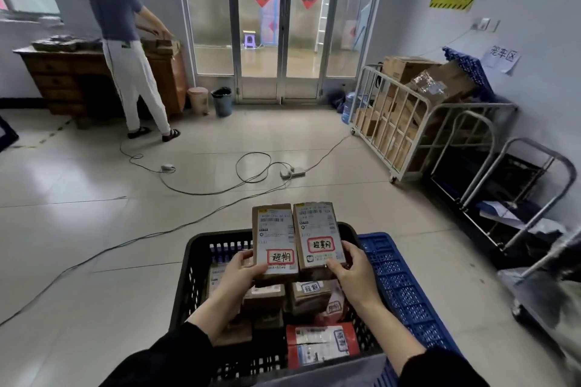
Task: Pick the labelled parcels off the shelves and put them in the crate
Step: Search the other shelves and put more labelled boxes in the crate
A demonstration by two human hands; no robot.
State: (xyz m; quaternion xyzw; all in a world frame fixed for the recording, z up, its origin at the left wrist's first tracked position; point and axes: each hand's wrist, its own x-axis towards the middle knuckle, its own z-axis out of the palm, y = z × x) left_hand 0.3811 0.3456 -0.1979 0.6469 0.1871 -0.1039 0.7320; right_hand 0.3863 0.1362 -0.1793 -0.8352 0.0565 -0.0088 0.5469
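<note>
Left hand (239, 270) grasps one box (274, 242), right hand (352, 264) another (319, 236), above the black crate (195, 264). Recommend lowering both flat onto the parcels beneath.

Room's pretty cluttered: a person (125, 41) stands at a wooden counter (63, 72) far left, cables (251, 166) snake over the floor (78, 229), two bins (221, 100) by the glass doors (276, 25), and a cart (408, 110) full of boxes on the right.
</note>
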